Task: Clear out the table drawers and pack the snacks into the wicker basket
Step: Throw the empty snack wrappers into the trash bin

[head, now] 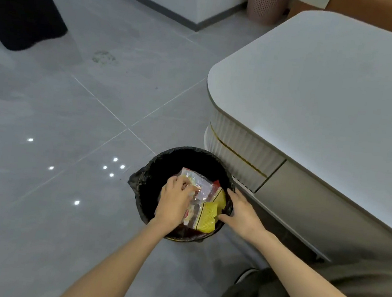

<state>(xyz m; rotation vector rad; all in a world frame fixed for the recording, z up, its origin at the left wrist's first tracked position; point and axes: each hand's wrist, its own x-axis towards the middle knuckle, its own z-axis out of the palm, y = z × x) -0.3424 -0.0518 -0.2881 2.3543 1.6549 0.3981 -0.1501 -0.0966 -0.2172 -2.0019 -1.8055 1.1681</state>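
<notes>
A home living area: glossy grey floor tiles (76, 115) reflecting ceiling spotlights, a low white coffee table with a rounded tabletop (331, 85) and fluted, gold-trimmed drawer fronts (236, 148), white walls with dark skirting, and a pink perforated laundry hamper (267, 5) (far corner).

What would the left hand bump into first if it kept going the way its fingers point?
Probably the clear snack packet its fingers already touch, inside the black-lined bin. Depth is hard to judge from above.

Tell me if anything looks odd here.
Yes: the snack packets are going into a black-lined bin on the floor, not an evident wicker basket. A scuff mark soils the floor tiles.
</notes>
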